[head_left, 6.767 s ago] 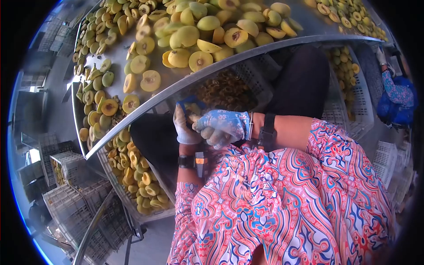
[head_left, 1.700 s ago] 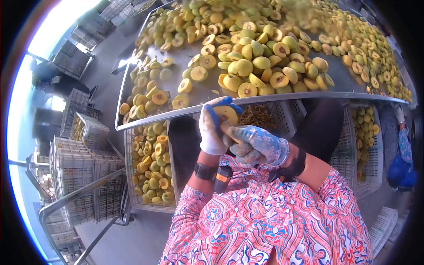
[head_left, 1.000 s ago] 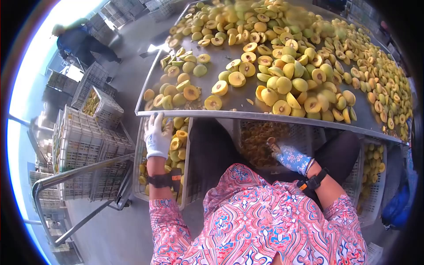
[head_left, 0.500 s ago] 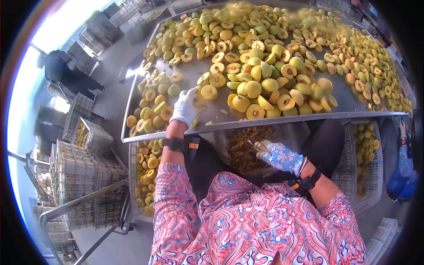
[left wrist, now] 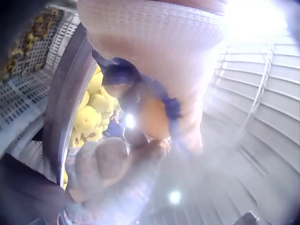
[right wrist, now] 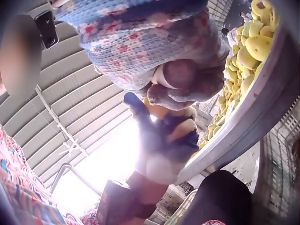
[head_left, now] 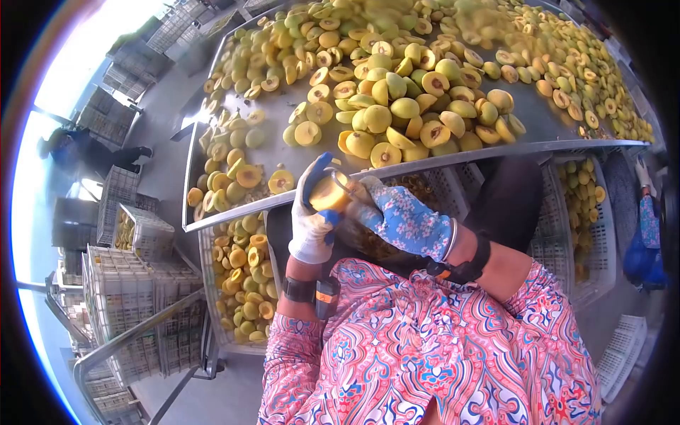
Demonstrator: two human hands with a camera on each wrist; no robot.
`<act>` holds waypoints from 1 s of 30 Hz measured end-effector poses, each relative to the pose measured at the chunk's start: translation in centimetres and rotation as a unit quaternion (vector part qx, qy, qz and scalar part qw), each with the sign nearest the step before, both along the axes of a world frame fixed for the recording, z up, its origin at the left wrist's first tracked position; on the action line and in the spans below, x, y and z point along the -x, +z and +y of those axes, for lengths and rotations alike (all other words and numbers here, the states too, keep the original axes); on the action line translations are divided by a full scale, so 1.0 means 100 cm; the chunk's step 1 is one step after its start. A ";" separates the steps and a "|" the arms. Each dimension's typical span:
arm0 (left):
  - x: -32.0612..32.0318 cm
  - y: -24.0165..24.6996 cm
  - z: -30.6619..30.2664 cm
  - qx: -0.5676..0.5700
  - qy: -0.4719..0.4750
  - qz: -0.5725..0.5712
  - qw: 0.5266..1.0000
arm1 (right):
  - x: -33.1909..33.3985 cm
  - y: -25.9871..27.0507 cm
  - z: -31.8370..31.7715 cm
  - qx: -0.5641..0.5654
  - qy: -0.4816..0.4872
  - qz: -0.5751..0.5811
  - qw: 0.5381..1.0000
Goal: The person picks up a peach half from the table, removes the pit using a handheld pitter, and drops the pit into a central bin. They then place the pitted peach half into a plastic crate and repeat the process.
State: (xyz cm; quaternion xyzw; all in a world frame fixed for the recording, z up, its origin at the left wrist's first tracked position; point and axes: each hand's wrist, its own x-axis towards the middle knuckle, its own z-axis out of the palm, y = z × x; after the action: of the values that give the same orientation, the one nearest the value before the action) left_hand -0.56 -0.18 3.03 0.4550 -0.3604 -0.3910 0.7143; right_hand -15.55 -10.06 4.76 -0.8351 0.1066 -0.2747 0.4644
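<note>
My gloved left hand, white with blue fingertips, grips a peach half just in front of the table edge, its cut orange face upward. My right hand, in a blue flowered glove, holds a small tool whose metal loop lies at the fruit's edge; the handle is hidden in the fingers. In the left wrist view the orange flesh shows between the two hands. The right wrist view has the curled right fingers close over the left hand.
A metal-rimmed table bears heaps of peach halves. Below its edge stand a crate of pitted halves at left, one of brown scraps, and another fruit crate at right. Stacked crates and a metal rail flank the left.
My left hand went from the left crate to the tabletop, then came back with a peach half. The right hand rose from over the scrap crate to the fruit, bringing the tool.
</note>
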 end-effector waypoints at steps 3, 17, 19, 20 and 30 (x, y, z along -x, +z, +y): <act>0.016 -0.016 -0.005 0.052 0.061 0.035 0.996 | 0.007 -0.011 -0.001 0.172 0.031 0.052 0.983; 0.011 -0.018 0.015 -0.016 0.166 -0.174 0.971 | 0.012 -0.021 0.015 0.238 0.035 0.101 0.965; 0.015 -0.021 0.011 -0.026 0.200 -0.225 0.953 | 0.012 -0.022 0.017 0.252 0.045 0.097 0.962; 0.017 -0.023 0.010 -0.026 0.211 -0.225 0.951 | 0.012 -0.025 0.017 0.281 0.053 0.078 0.955; 0.028 -0.014 0.002 0.019 0.119 0.207 0.971 | -0.007 -0.039 0.021 0.018 0.047 0.129 0.990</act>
State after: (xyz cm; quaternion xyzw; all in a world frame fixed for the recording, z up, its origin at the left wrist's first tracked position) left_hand -3.38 0.01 1.58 0.3904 -0.1554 -0.3824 0.8230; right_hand -14.85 -7.94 0.83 -0.8760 0.1212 -0.1450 0.4438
